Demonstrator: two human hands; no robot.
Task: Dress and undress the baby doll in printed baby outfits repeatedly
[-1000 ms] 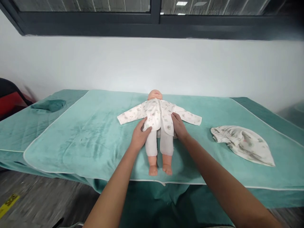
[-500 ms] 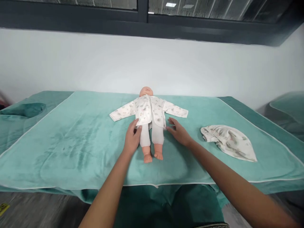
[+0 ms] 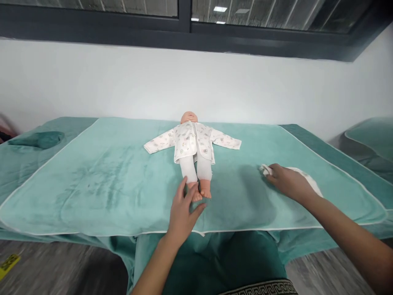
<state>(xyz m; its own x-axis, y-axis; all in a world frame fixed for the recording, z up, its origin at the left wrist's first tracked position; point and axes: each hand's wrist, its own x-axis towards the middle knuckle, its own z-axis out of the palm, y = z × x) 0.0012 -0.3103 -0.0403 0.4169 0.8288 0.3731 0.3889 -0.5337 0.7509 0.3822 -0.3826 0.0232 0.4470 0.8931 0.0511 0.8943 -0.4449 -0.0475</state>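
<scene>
A baby doll (image 3: 203, 169) lies on its back with its head toward the wall. It wears a white printed jacket (image 3: 185, 141), sleeves spread out to both sides. White cloth covers its legs, and the feet are bare. My left hand (image 3: 181, 215) is at the doll's feet, thumb and fingers apart around the left-hand foot, which the fingers partly hide. Off to the right, my right hand (image 3: 288, 182) has its fingers closed on the near-left end of a folded white printed garment (image 3: 311, 183). Most of that garment is hidden behind the hand and wrist.
Pale green velvety cloth (image 3: 92, 196) with white piping covers the table. A rumpled green cloth (image 3: 37, 140) lies at the far left, and a green cushion-like shape (image 3: 373, 133) is at the far right. Behind stands a white wall (image 3: 138, 82) below a dark window frame (image 3: 184, 26).
My right hand has moved right from the doll's side and taken hold of the garment. My left hand has come down from the jacket hem to the feet; the doll's legs have shifted slightly.
</scene>
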